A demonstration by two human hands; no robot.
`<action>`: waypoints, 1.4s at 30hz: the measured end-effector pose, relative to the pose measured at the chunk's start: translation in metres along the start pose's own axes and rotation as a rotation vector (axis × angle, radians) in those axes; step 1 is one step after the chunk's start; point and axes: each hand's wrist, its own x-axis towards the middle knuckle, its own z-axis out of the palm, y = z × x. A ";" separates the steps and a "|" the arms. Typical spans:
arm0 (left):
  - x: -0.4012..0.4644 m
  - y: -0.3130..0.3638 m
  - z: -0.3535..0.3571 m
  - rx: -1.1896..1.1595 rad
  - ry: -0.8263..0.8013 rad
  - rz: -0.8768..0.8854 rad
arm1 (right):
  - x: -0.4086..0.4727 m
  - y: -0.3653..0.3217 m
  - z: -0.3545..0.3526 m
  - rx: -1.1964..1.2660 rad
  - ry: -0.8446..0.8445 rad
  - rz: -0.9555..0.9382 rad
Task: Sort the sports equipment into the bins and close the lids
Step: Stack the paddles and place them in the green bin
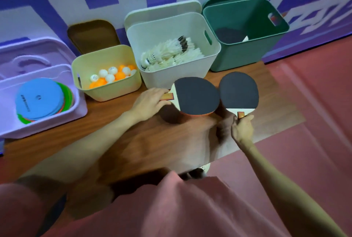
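Apparently each grip [150,101] [242,128] holds a paddle [197,96] [239,90].

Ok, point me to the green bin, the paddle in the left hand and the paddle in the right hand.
green bin [238,59]: head view, on its front wall.
left-hand paddle [197,96]: head view, middle of its black rubber face.
right-hand paddle [239,89]: head view, middle of its black rubber face.

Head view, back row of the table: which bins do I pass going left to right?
Lilac plastic bin of flat discs → pale yellow bin of orange and white balls → white bin of feather shuttlecocks → dark green bin.
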 end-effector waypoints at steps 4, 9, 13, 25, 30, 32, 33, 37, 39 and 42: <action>0.037 0.044 -0.005 -0.007 0.099 0.014 | 0.042 -0.008 -0.030 0.080 0.074 -0.019; 0.099 0.084 -0.006 -0.012 0.229 -0.022 | 0.111 -0.027 -0.076 0.132 0.131 -0.041; 0.166 0.116 -0.010 -0.006 0.358 -0.082 | 0.170 -0.043 -0.107 0.153 0.147 -0.092; 0.340 0.176 0.010 0.029 0.146 -0.432 | 0.308 -0.086 -0.150 0.182 0.087 -0.158; 0.375 0.174 0.030 -0.039 0.016 -0.583 | 0.340 -0.099 -0.153 0.086 0.039 -0.206; 0.383 0.173 0.038 -0.083 -0.031 -0.631 | 0.350 -0.103 -0.153 0.037 0.025 -0.238; 0.386 0.172 0.042 -0.105 -0.052 -0.648 | 0.355 -0.104 -0.152 0.012 0.015 -0.256; 0.391 0.168 0.054 -0.164 -0.140 -0.646 | 0.371 -0.108 -0.151 -0.124 -0.055 -0.372; 0.391 0.166 0.052 -0.213 -0.179 -0.648 | 0.377 -0.112 -0.152 -0.225 -0.104 -0.440; 0.388 0.161 0.044 -0.225 -0.221 -0.623 | 0.381 -0.124 -0.149 -0.393 -0.159 -0.571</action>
